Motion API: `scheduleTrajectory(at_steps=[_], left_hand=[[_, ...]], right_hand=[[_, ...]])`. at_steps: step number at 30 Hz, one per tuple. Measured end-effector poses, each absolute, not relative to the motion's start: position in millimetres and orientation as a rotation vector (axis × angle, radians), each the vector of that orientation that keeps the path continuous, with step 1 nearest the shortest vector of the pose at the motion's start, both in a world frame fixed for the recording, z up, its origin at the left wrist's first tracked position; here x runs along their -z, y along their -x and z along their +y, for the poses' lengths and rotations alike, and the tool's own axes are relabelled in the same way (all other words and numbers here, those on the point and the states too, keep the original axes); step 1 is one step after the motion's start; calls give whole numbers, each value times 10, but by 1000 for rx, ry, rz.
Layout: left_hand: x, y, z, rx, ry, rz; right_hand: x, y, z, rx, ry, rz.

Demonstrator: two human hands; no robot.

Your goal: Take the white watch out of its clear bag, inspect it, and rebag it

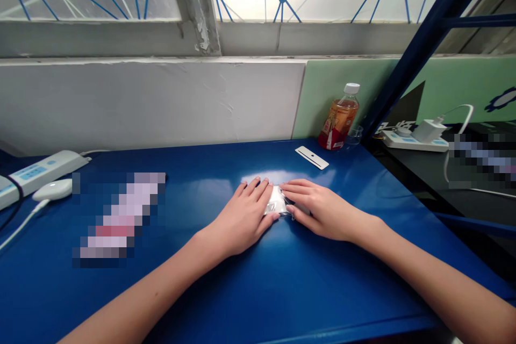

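On the blue table, a small white packet in shiny clear plastic (pixel 276 202) lies between my two hands. My left hand (pixel 249 215) rests palm down over the packet's left part, fingers stretched out and thumb along its near edge. At the other side, my right hand (pixel 318 207) has its fingers extended onto the packet's right edge, the thumb apart and near the lower right corner. Both hands are open and touch the packet. Its two sides are partly hidden under the fingers, so its full shape does not show.
Behind my right hand lies a white card (pixel 312 157), near a drink bottle (pixel 339 118) and a clear cup (pixel 355 135). A blurred-out object (pixel 123 217) is on the left, beside a power strip (pixel 44 172) and a white charger (pixel 54 190). A blue metal post (pixel 427 37) rises at right.
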State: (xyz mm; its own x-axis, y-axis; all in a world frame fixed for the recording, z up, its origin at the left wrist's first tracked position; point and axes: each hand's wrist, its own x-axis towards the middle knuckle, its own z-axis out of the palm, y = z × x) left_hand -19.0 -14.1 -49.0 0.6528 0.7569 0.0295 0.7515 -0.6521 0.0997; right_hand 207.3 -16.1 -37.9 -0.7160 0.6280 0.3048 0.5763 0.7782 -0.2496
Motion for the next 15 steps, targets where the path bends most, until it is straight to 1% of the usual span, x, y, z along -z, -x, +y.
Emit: scheduleTrajectory(at_steps=[3, 6, 10, 15], left_hand=[[490, 186, -144, -130, -2800, 1260], [477, 178, -152, -145, -2801, 1259], [463, 173, -160, -77, -2788, 1286], [476, 170, -150, -83, -2793, 1282]], right_hand=[[401, -2028, -218, 1, 930, -2637], [419, -1990, -269, 106, 945, -2648], [415, -1957, -307, 98, 993, -2661], [419, -1929, -317, 126, 995, -2661]])
